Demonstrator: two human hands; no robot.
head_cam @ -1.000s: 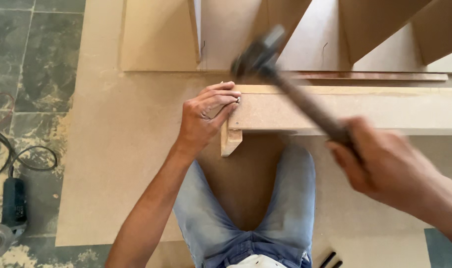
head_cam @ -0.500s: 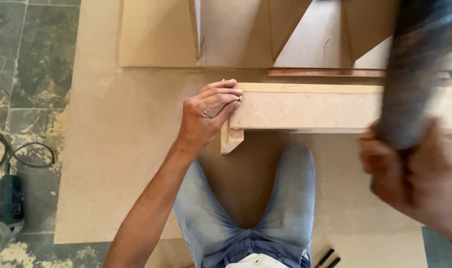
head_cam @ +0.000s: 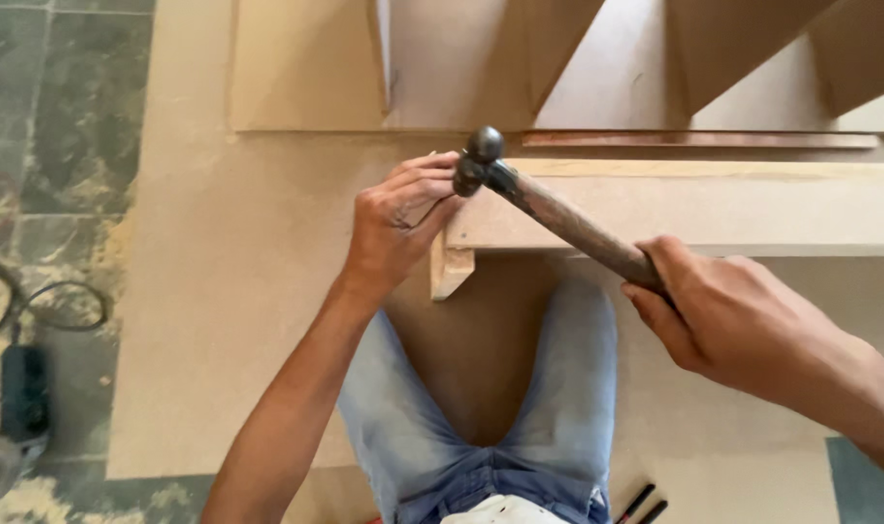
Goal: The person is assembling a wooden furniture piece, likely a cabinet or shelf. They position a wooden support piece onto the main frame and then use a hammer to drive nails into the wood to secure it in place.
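Note:
My right hand (head_cam: 728, 315) grips the wooden handle of a ball-peen hammer (head_cam: 549, 209). Its dark metal head is down at the left end of a pale board (head_cam: 694, 204) that lies across in front of me. My left hand (head_cam: 398, 223) pinches something small at that board's corner, right beside the hammer head; what it pinches is hidden by the fingers. A short wooden block (head_cam: 450, 272) sits under the board's left end. My legs in blue jeans (head_cam: 481, 417) are below.
A large fibreboard sheet (head_cam: 238, 291) covers the floor. Upright wooden panels (head_cam: 520, 58) stand at the top. A power tool with a coiled cable (head_cam: 20, 388) lies on the stone tiles at the left. Dark rods (head_cam: 641, 505) lie near my right leg.
The hammer was raised high and close to the camera half a second ago. It has swung down and its head now meets the board's left corner. My left hand stayed put.

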